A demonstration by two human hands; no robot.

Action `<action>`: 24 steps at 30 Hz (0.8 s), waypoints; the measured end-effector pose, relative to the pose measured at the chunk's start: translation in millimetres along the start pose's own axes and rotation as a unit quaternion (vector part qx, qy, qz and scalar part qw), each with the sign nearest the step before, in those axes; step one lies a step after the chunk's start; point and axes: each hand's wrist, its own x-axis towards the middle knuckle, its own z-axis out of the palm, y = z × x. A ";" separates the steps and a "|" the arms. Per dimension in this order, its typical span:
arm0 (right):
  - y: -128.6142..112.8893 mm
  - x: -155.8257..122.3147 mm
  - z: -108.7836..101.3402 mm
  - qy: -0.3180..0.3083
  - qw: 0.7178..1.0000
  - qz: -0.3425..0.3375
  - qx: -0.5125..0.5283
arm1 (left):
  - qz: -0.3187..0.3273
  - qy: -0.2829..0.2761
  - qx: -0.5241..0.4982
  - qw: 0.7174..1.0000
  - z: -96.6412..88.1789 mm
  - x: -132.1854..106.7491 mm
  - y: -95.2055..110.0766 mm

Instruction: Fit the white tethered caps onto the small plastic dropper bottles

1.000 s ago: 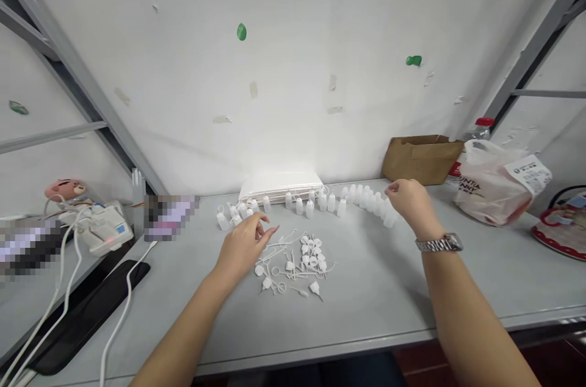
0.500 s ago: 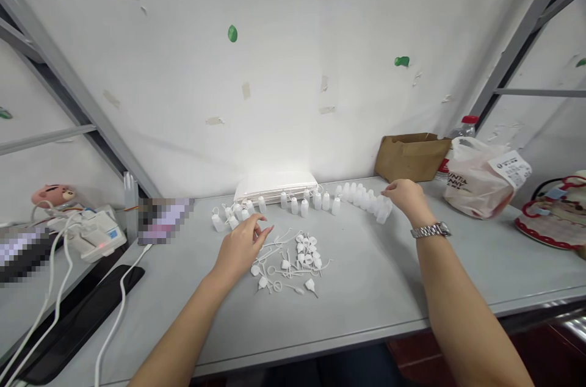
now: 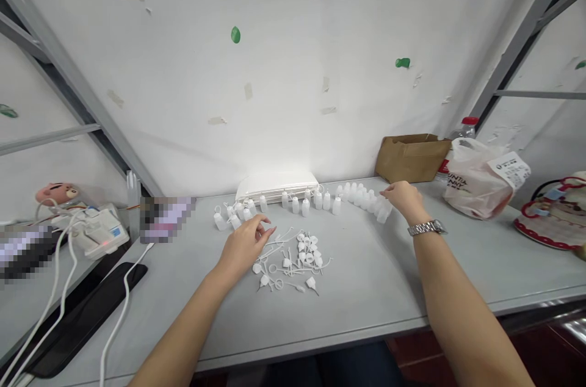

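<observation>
My right hand (image 3: 405, 199) is at the right end of a row of uncapped translucent squeeze bottles (image 3: 359, 196), its fingers pinched at the top of the last small squeeze bottle (image 3: 383, 212), which leans a little. My left hand (image 3: 245, 245) hovers over the desk, thumb and fingers apart with nothing between them. Just right of it lies a loose pile of white caps (image 3: 309, 251) with thin straps and needle tips. Capped bottles (image 3: 305, 207) stand behind the pile, and more capped bottles (image 3: 220, 221) are grouped beyond my left hand.
A white slotted device (image 3: 277, 184) lies against the wall. At the right are an open cardboard box (image 3: 412, 158), a plastic bag (image 3: 478, 179) and a red-capped bottle (image 3: 467, 127). White cables (image 3: 121, 307), a black phone-like slab (image 3: 86, 320) and a power strip (image 3: 103, 231) occupy the left.
The camera view has shifted slightly. Both hands stay nearly in place, and the bottles and caps lie as before.
</observation>
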 end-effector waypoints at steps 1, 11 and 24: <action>-0.3 0.0 -0.1 0.002 1.000 0.001 -0.002 | 0.007 -0.014 -0.018 1.000 0.0 -0.1 0.7; -6.1 -5.4 -6.3 0.042 0.999 0.018 0.027 | 0.038 -0.062 -0.057 0.996 1.5 -0.8 2.1; -61.3 -66.4 -36.0 -0.037 0.853 -0.091 0.513 | -0.048 -0.098 -0.446 0.888 21.7 -5.0 22.6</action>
